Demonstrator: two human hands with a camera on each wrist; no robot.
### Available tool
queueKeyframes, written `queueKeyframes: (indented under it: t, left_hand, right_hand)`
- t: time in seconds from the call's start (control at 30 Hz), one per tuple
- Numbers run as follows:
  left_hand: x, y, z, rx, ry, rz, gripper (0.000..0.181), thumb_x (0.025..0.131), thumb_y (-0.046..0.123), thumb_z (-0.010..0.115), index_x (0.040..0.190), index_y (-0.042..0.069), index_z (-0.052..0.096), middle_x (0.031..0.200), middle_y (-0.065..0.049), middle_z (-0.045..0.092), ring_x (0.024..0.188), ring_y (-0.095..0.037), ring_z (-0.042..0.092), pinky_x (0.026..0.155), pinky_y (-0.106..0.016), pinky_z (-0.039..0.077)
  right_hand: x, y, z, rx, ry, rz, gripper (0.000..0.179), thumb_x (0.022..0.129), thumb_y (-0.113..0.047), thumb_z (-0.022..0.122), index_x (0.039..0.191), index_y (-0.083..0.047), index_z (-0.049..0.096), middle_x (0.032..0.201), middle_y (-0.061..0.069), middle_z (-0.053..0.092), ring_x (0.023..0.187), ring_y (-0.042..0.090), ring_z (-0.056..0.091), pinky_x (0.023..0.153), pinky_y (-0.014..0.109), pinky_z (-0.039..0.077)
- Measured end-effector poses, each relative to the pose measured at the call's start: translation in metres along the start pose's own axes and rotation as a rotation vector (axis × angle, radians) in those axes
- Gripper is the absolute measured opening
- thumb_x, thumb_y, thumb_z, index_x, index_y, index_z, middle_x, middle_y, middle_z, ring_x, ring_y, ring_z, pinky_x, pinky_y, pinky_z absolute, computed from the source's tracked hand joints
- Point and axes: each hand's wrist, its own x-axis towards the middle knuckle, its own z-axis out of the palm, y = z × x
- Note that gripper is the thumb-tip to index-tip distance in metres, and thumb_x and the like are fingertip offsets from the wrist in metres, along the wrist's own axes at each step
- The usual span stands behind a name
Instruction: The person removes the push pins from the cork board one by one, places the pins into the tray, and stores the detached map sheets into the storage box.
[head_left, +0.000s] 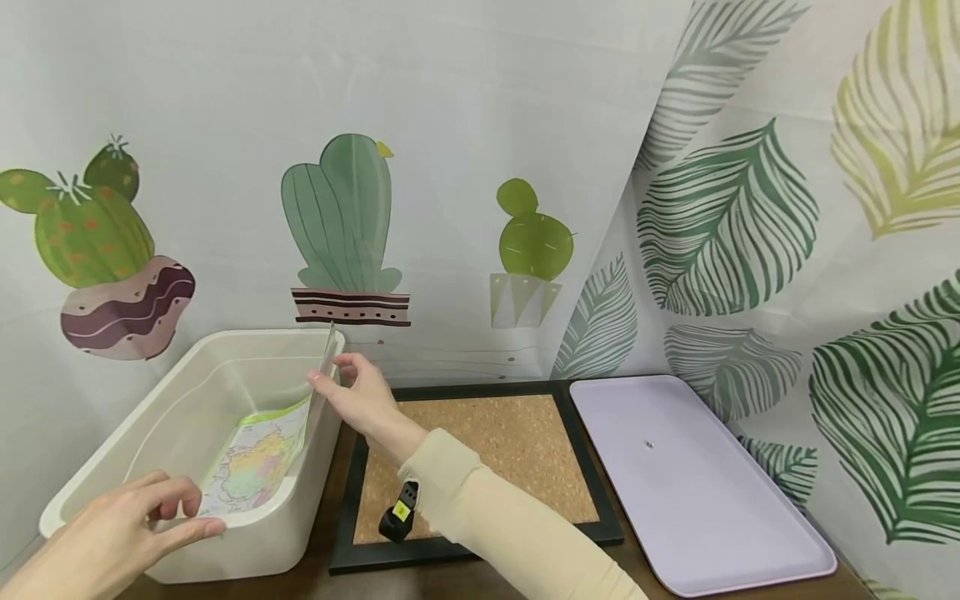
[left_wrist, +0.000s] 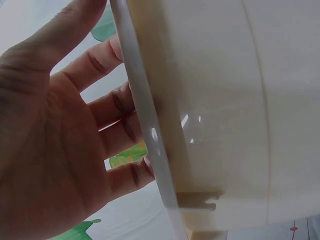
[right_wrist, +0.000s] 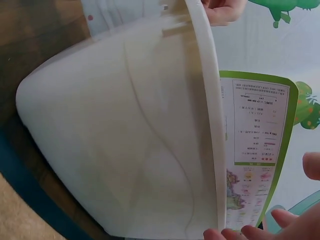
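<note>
A deep cream plastic bin (head_left: 161,437) holds a colourful printed map (head_left: 255,462) with a green border. A thin upright part (head_left: 324,358) appears nearly edge-on by the bin's right wall. In the right wrist view a green-bordered printed sheet (right_wrist: 260,125) rises past the rim. My right hand (head_left: 367,404) is at that sheet and the right rim, thumb and fingers apart. My left hand (head_left: 138,521) is at the bin's front rim, thumb separated from loosely bent fingers; its fingertips pass behind the rim (left_wrist: 142,95) in the left wrist view.
A black-framed cork board (head_left: 495,442) lies right of the bin on the dark brown table (head_left: 322,550), partly under my right forearm. Farther right is a pale lilac tray (head_left: 697,492) with a tiny shiny object (head_left: 649,444). A patterned curtain (head_left: 450,108) hangs behind.
</note>
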Motion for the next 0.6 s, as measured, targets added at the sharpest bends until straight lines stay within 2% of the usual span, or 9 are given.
queueKeyframes:
  t: [0.1,0.2,0.33,0.43,0.53,0.6]
  left_hand:
    - [-0.001,0.001,0.0,-0.001,0.022,0.018,0.035,0.073,0.041,0.084,0.075,0.035,0.05,0.072,0.02,0.036,0.061,0.004,0.034,0.052,-0.023,0.027]
    - [-0.001,0.002,0.0,-0.002,0.037,0.028,0.036,0.072,0.04,0.085,0.075,0.036,0.05,0.072,0.02,0.035,0.061,0.004,0.034,0.052,-0.022,0.027]
    - [0.0,0.003,-0.003,0.008,-0.025,-0.022,0.031,0.075,0.043,0.082,0.077,0.033,0.053,0.074,0.013,0.039,0.061,0.002,0.035,0.053,-0.023,0.028]
    - [0.0,0.006,-0.005,0.007,-0.055,-0.062,0.027,0.077,0.045,0.081,0.081,0.03,0.058,0.075,0.01,0.041,0.061,0.0,0.036,0.053,-0.024,0.03]
    - [-0.002,0.008,-0.004,-0.003,-0.03,-0.065,0.027,0.075,0.044,0.082,0.087,0.028,0.064,0.076,0.012,0.042,0.06,0.001,0.037,0.052,-0.025,0.031]
    - [-0.002,0.011,-0.004,-0.012,-0.008,-0.061,0.03,0.074,0.042,0.083,0.093,0.025,0.068,0.078,0.013,0.044,0.06,0.002,0.037,0.052,-0.025,0.032]
  right_hand:
    - [-0.002,0.001,-0.005,-0.066,-0.036,-0.027,0.055,0.091,-0.047,0.067,0.137,-0.019,0.054,0.135,0.004,0.054,0.114,0.018,0.055,0.088,0.037,0.05]
    - [-0.006,0.003,-0.01,-0.139,-0.07,-0.065,0.059,0.092,-0.051,0.063,0.14,-0.02,0.051,0.138,0.0,0.052,0.119,0.018,0.054,0.09,0.036,0.049]
    - [-0.013,0.004,-0.022,-0.256,-0.104,-0.13,0.062,0.093,-0.057,0.058,0.143,-0.023,0.047,0.142,-0.003,0.049,0.126,0.017,0.049,0.096,0.039,0.047]
    - [-0.019,0.008,-0.033,-0.374,-0.117,-0.214,0.063,0.095,-0.058,0.053,0.147,-0.023,0.043,0.149,-0.001,0.042,0.136,0.021,0.039,0.104,0.046,0.04]
    - [-0.025,0.015,-0.044,-0.492,-0.11,-0.301,0.064,0.098,-0.058,0.047,0.15,-0.021,0.04,0.155,0.003,0.032,0.142,0.028,0.028,0.11,0.053,0.03]
    - [-0.03,0.021,-0.051,-0.56,-0.092,-0.342,0.065,0.098,-0.058,0.045,0.151,-0.021,0.038,0.158,0.006,0.028,0.143,0.031,0.026,0.11,0.055,0.028]
